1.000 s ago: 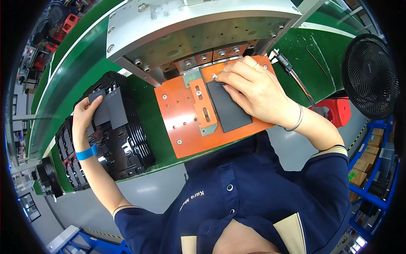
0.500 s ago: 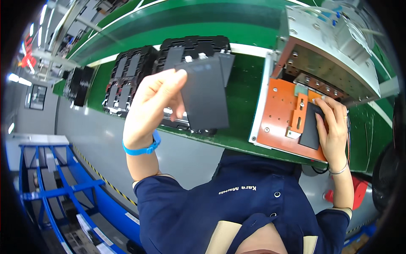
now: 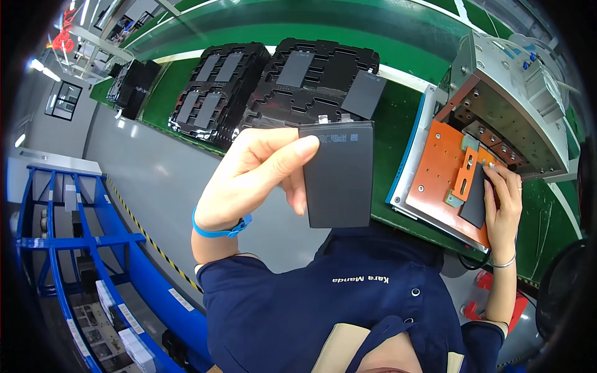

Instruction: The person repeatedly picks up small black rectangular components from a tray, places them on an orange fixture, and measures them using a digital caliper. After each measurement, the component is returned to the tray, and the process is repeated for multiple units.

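My left hand (image 3: 252, 174) pinches a flat dark grey pouch battery cell (image 3: 339, 183) by its left edge, thumb on the front face. The cell stands nearly upright, its two metal tabs at the top. My right hand (image 3: 505, 205) is on a second dark cell (image 3: 474, 202), which lies on an orange fixture plate (image 3: 426, 165); thumb and fingers grip its right side and tab end. An orange slotted block (image 3: 466, 174) borders that cell on the left. The plate sits before a metal press (image 3: 519, 115).
On the green bench (image 3: 398, 109), black moulded trays (image 3: 357, 57) hold several cells; one loose cell (image 3: 365, 94) lies on a tray corner. Another tray stack (image 3: 242, 68) stands left of it, a further dark stack (image 3: 134, 87) beyond. A blue rack (image 3: 124, 239) is at lower left.
My left hand has brought its cell right and down, closer to me, turning its face squarely into view. My right hand stays at the cell on the fixture; the head view has shifted.
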Motion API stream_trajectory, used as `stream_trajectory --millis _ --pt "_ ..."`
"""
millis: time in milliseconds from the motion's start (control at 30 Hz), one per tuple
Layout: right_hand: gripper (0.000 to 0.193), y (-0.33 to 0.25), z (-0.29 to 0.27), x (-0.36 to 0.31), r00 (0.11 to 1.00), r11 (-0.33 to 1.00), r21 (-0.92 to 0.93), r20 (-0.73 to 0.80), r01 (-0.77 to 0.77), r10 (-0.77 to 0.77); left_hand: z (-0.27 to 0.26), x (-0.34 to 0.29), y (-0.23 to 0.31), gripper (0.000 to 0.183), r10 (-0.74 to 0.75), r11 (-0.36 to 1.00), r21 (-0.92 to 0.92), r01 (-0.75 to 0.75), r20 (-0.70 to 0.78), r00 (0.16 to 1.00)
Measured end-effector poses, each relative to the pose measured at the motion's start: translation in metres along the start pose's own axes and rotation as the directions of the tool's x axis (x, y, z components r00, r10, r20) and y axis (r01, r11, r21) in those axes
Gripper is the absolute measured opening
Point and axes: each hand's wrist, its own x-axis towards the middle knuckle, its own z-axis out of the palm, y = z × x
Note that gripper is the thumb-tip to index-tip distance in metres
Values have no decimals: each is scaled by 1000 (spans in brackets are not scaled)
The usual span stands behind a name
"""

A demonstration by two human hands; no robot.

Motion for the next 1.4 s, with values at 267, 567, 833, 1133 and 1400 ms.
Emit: stream_trajectory --millis 267,567,833,1133,1400 --pt "29 -1 -5 2 998 1000 8 -55 -25 25 -51 78 -22 33 105 929 370 -17 -220 970" --pt "29 2 -4 4 994 1000 11 -103 -18 19 -92 214 -69 31 -67 897 431 93 -75 995" --pt "33 -12 -31 -19 982 983 -78 -110 -164 155 -63 204 -70 30 196 608 792 59 -222 955" --pt "25 2 -13 -24 979 979 33 -40 -199 201 86 135 1 11 683 183 658 -730 449 576" --pt "27 22 3 0 997 998 1 17 -71 71 159 127 -49 81 222 346 318 -883 887 406"
